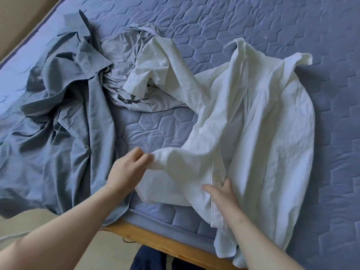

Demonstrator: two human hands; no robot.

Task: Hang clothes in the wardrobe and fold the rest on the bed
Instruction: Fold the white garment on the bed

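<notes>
A person's left hand (134, 164) is pinching a corner of a white ribbed shirt (263, 123) spreading across the hexagon-quilted blue mattress (253, 22); the right hand (220, 193) is lying flat on it, fingertips hiding under a fold. A crumpled grey-blue shirt (68, 106) is running off-frame left.

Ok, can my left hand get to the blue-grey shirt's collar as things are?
Probably yes, once it lets go: the left hand is pinching an edge of the white ribbed garment. The blue-grey shirt lies just left of it, collar on top, uncovered, only bare mattress between.
</notes>
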